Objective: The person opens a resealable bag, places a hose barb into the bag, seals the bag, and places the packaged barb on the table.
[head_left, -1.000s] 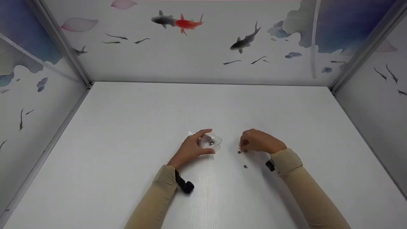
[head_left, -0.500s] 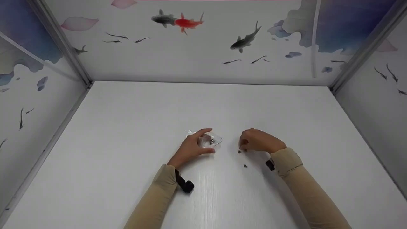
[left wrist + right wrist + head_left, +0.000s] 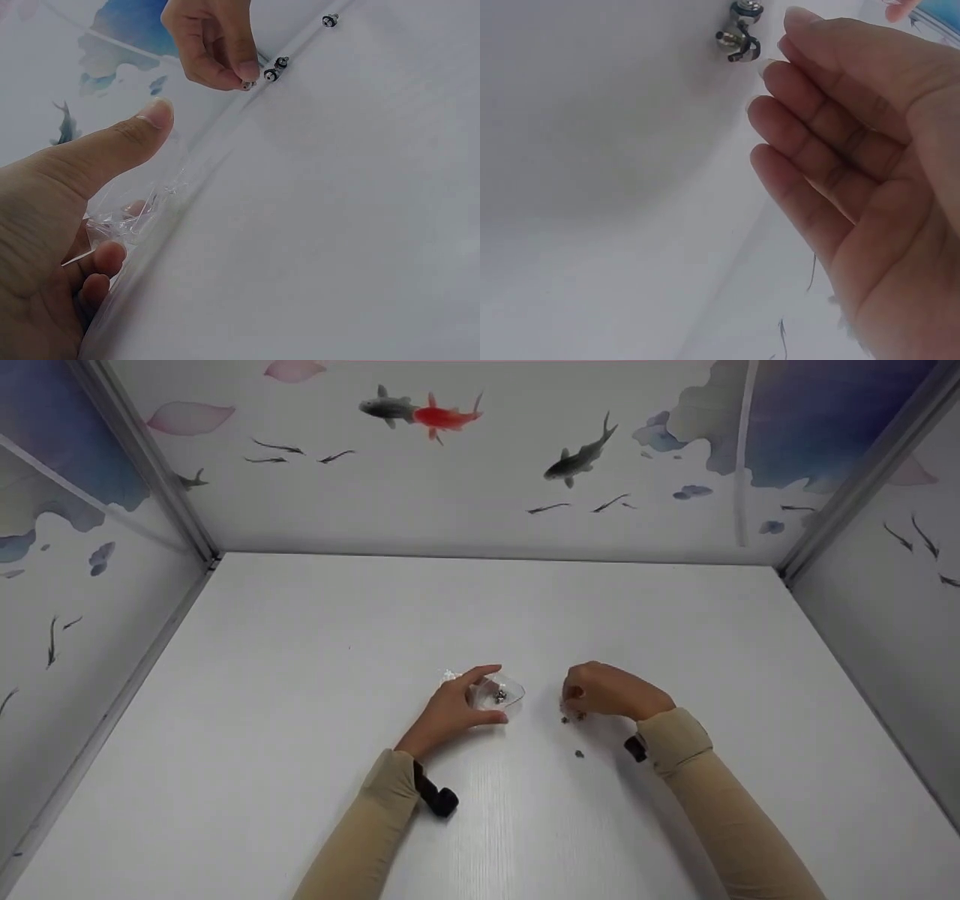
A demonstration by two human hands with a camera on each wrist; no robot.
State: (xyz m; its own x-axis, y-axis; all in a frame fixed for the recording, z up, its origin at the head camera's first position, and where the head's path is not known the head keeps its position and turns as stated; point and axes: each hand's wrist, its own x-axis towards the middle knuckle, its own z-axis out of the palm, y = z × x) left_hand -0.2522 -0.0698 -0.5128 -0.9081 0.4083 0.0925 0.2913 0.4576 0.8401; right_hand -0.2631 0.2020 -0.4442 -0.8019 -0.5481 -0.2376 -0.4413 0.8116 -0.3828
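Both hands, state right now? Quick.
Left hand: holding, curled round a clear plastic container with a rounded rim.
Right hand: closed, pinching what looks like a small silvery metal part.

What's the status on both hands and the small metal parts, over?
Left hand curved around clear container, shiny bits inside. Right hand pinching one metal part; three loose parts nearby. No obstruction seen between right hand and container.
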